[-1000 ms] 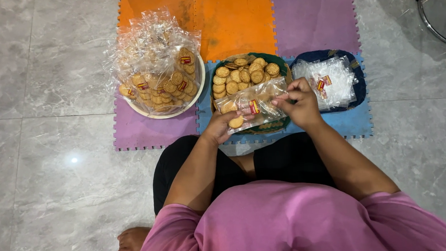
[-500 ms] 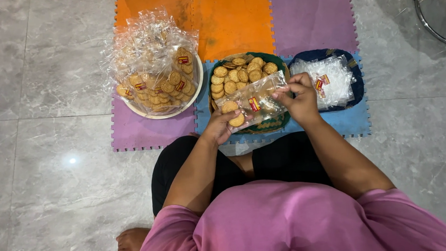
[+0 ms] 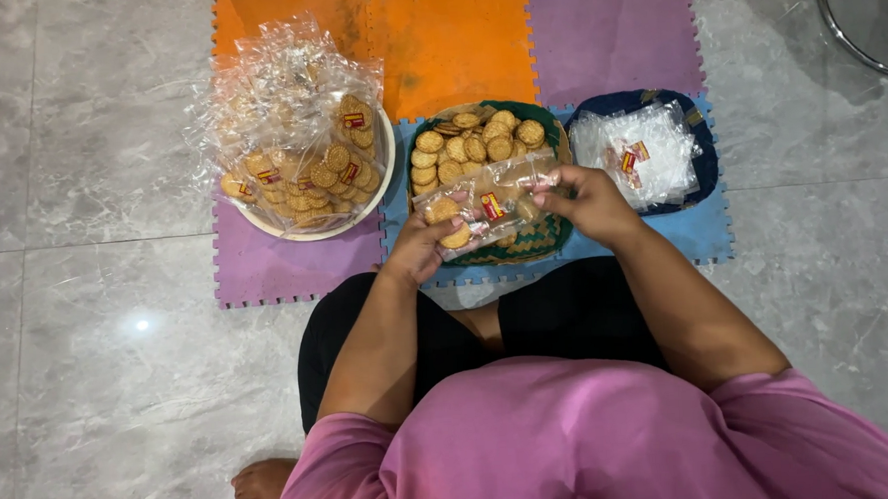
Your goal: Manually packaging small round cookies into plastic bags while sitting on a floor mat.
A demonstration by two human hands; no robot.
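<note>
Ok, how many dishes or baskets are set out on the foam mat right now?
3. A white bowl of filled bags at left, a green basket of loose biscuits in the middle, a dark blue basket of empty bags at right. None seems hidden.

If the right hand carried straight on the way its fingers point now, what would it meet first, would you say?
The right hand points left along the clear bag of biscuits it pinches; beyond that, probably the left hand, though depth is unclear.

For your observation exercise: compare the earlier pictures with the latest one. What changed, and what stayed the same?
The clear bag of biscuits tipped from slanted to nearly level as the right hand lowered its end. Both hands kept hold; the left hand still grips the filled end. The basket, bowls and mats stayed put.
</note>
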